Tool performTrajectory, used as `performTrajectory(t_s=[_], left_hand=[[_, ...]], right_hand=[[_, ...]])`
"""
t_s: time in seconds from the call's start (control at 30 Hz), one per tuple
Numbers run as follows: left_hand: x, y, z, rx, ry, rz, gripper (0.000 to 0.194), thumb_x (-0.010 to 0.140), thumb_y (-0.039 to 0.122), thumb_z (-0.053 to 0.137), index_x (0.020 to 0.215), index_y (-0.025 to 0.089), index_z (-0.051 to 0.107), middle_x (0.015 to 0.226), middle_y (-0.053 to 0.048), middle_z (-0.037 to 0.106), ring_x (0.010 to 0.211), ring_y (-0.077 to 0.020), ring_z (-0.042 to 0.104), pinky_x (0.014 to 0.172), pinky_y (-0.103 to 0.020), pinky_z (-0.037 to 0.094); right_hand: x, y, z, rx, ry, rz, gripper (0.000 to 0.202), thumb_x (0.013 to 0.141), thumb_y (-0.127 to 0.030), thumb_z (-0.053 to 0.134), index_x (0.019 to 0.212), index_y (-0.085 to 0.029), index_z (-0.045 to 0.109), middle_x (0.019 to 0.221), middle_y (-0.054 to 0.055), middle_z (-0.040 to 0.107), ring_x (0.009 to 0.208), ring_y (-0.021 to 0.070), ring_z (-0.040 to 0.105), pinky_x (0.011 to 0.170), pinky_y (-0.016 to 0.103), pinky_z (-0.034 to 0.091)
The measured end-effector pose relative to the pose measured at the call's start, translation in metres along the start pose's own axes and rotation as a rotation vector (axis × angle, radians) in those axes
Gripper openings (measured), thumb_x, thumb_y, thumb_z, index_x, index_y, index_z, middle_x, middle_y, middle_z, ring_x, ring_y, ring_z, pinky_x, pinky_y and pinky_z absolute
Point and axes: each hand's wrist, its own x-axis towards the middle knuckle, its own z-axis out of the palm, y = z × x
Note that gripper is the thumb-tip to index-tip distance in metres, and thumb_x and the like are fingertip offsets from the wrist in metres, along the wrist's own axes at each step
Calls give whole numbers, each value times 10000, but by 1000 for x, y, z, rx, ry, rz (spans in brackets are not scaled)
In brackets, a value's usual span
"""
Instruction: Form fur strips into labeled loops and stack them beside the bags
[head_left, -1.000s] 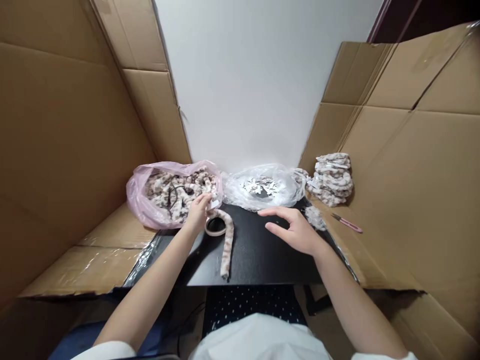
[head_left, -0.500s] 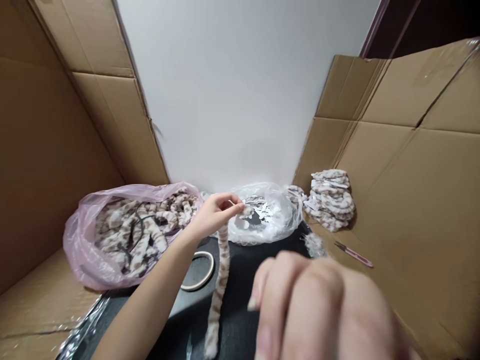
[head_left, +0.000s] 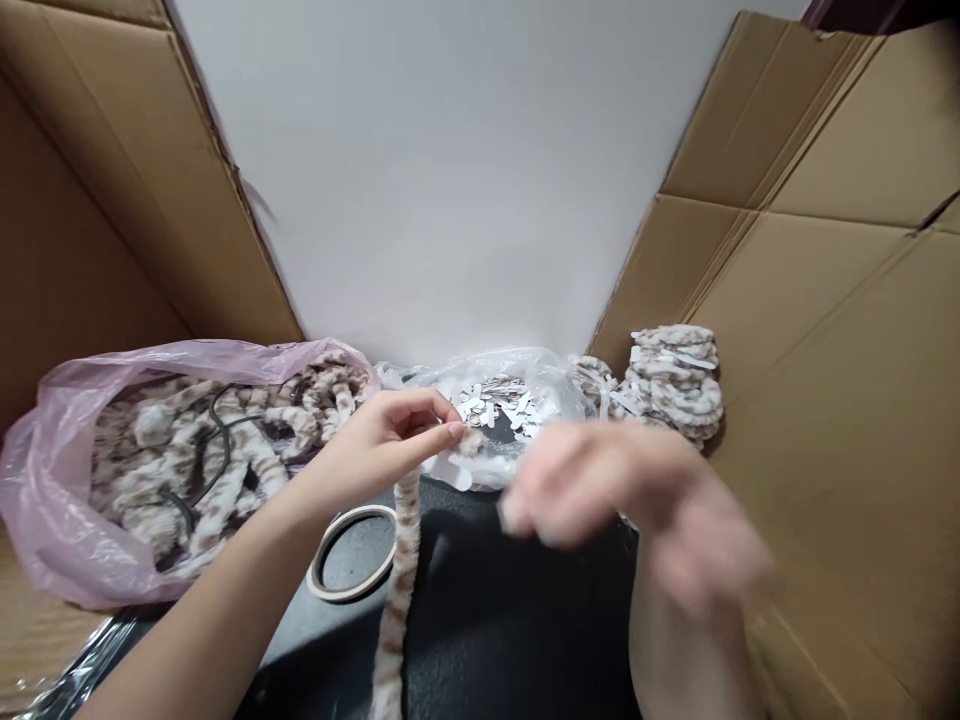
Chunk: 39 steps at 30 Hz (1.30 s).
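My left hand point(head_left: 397, 435) pinches one end of a furry strip point(head_left: 401, 580), white with brown bands, between thumb and fingers. The strip hangs down over the dark work surface, and its lower end runs out of the frame. A small fluffy tuft point(head_left: 471, 442) pokes out past my fingertips, and a white rounded tag point(head_left: 451, 472) shows just under them. My right hand point(head_left: 622, 500) is off to the right, apart from the strip and smeared by motion. Its fingers look bent, but whether they hold anything cannot be made out.
At left, a pink plastic bag point(head_left: 52, 480) holds many similar furry strips and a dark cord. A clear bag point(head_left: 559, 385) with white tags lies behind my hands. A cream ring point(head_left: 319, 580) rests on the black surface point(head_left: 510, 610). Bundled furry strips point(head_left: 675, 385) lean by the right cardboard wall point(head_left: 840, 400).
My right hand has moved away from the camera, toward the clear bag. My left hand keeps its pinch on the strip. The view has tilted, and the pink scissors-like tool is out of sight.
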Motion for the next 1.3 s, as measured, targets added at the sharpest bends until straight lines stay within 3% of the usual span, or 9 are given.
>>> performTrajectory(t_s=[0.07,0.17,0.27,0.43,0.63,0.73,0.87,1.13,1.3], left_hand=[[0,-1,5,-16,51,8,251,844,389,616,772,151,651,669,-9,590,600,-121,519,515,-216,381],[2,-4,13,-36,125,22,248,824,384,637,757,146,648,654,-15,604,580,-123,535,493,-212,382],[3,-10,19,-64,166,20,262,808,396,649,739,144,641,636,-15,602,559,-120,539,473,-205,382],[8,-19,23,-93,161,-77,270,813,421,638,789,153,643,641,5,583,523,-98,498,447,-187,382],[11,-19,23,-140,73,-163,254,825,410,607,772,162,599,621,27,542,541,-101,503,496,-197,421],[11,-23,20,-151,-62,-212,311,843,471,570,795,166,605,696,5,581,621,-129,562,565,-224,450],[12,-32,17,-73,-204,-281,440,872,569,482,742,161,582,617,-2,558,561,-133,513,517,-228,364],[16,-37,28,-33,-106,-210,496,830,640,502,682,167,490,585,46,356,504,-92,315,459,-214,255],[16,-44,35,-325,-134,-210,492,884,642,380,656,208,345,600,51,275,501,-103,291,478,-238,297]], right_hand=[[13,14,8,-26,95,111,254,832,-336,662,1070,-249,668,1072,39,699,1033,221,637,901,365,502],[27,36,22,-20,143,252,269,698,-295,794,921,-194,684,897,24,704,864,185,654,781,299,520],[34,52,35,61,177,248,111,726,-215,753,797,-170,681,733,-1,679,699,132,630,682,253,510],[34,67,39,132,247,247,57,745,-202,729,728,-160,694,723,21,701,698,143,650,677,264,520],[33,72,35,137,281,243,33,737,-189,725,740,-163,705,742,30,717,712,153,665,692,275,533],[33,74,35,153,285,264,41,733,-192,723,752,-162,703,752,32,722,722,155,672,703,276,539],[33,76,33,122,274,294,26,732,-183,710,740,-161,698,756,33,725,727,154,674,705,271,538],[32,68,34,79,237,315,40,711,-179,707,704,-154,676,707,24,693,674,143,638,659,264,517],[34,66,41,86,173,313,37,703,-168,701,712,-155,667,722,15,687,678,135,627,660,258,507]])
